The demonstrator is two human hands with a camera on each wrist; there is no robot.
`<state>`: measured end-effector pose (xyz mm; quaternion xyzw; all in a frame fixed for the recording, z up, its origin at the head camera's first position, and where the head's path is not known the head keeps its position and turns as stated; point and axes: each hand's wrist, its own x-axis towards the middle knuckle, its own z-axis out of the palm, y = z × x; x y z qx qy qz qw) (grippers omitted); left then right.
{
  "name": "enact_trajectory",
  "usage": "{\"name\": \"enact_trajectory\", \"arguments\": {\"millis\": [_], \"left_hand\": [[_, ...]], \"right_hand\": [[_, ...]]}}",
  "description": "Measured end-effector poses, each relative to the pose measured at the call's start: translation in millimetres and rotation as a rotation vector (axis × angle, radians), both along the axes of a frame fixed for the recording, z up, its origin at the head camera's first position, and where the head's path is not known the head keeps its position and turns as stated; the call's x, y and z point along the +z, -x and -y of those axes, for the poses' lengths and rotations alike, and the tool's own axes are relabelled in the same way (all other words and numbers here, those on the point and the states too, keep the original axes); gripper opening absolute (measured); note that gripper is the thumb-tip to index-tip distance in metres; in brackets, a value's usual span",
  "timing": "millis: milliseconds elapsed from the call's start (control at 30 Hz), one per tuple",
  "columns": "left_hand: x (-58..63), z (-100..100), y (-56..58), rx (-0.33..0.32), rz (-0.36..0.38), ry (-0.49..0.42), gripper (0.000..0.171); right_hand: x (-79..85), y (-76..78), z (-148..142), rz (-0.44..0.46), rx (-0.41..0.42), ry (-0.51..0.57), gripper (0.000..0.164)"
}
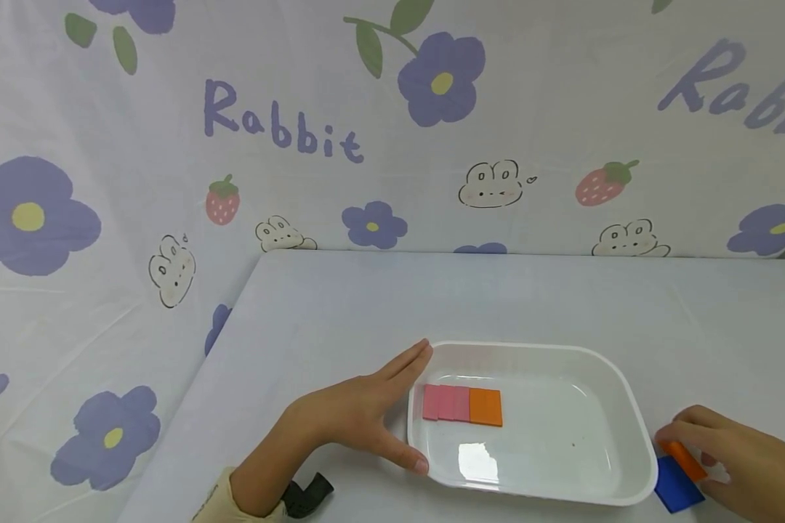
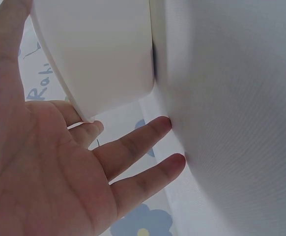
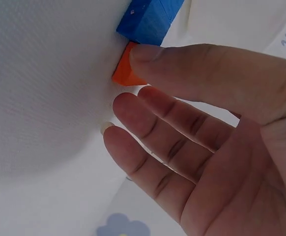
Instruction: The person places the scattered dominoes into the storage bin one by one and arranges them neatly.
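A white rectangular tray (image 1: 641, 421) lies on the table. My left hand (image 1: 356, 414) spans its left end in the head view, thumb and fingers spread and fairly straight against the rim. In the left wrist view, two fingertips (image 2: 175, 164) reach down to the tabletop. Inside the tray, overlapping flat pink tiles (image 1: 446, 403) and orange tiles (image 1: 486, 407) form a row at the left. Right of the tray, my right hand (image 1: 735, 454) pinches an orange block (image 1: 688, 463) at the table surface, with its index finger partly hidden. A blue block (image 1: 677, 490) lies right beside it.
A black curved object (image 1: 309, 495), perhaps a strap, shows by the left wrist. The white tabletop (image 1: 497, 298) extends behind the tray. A pale cloth printed with flowers and rabbits (image 1: 301, 87) hangs behind and at the left.
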<state>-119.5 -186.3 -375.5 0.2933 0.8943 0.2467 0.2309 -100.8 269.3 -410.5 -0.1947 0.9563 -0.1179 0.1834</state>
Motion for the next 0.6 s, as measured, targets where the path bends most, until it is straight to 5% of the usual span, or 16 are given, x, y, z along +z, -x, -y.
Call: {"name": "enact_trajectory", "arguments": {"millis": [600], "left_hand": [[-1.3, -0.9, 0.6, 0.013, 0.024, 0.004, 0.131]], "right_hand": [[-2.9, -2.5, 4.4, -0.090, 0.019, -0.029, 0.048]]}}
